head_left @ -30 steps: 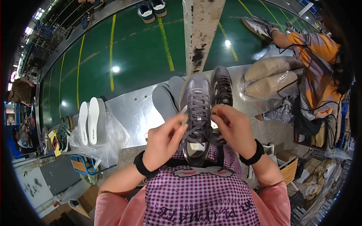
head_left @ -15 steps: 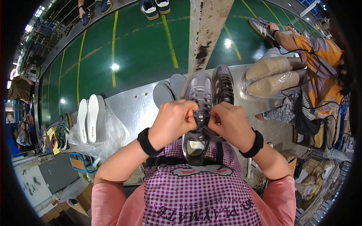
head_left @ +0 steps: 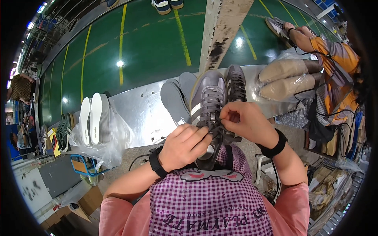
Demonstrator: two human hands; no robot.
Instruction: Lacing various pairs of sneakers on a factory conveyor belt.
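Note:
A grey-purple sneaker [head_left: 212, 85] with pale side stripes stands in front of me, toe pointing away, its heel close to my checked apron. My right hand [head_left: 249, 122] pinches dark shoelace [head_left: 215, 126] at the right of the sneaker's upper eyelets. On the left side of the tongue, my left hand [head_left: 186, 146] is closed with its fingertips on the lace; the exact grip is partly hidden. A second, darker sneaker [head_left: 236, 84] stands just right of the first. Grey insoles [head_left: 171, 98] lie to the left on the metal ledge.
Stacked white insoles [head_left: 100, 120] rest on clear plastic at the left. Beyond the metal ledge [head_left: 136, 96] runs a green conveyor belt [head_left: 151, 49] carrying sneakers. A worn post [head_left: 222, 33] rises ahead. At right are beige plastic-wrapped forms [head_left: 284, 71] and a co-worker's orange sleeve [head_left: 332, 51].
My left hand has dropped lower and turned flatter over the tongue, while my right hand has shifted slightly up and right. Shoes on the belt have moved toward the far edge of view.

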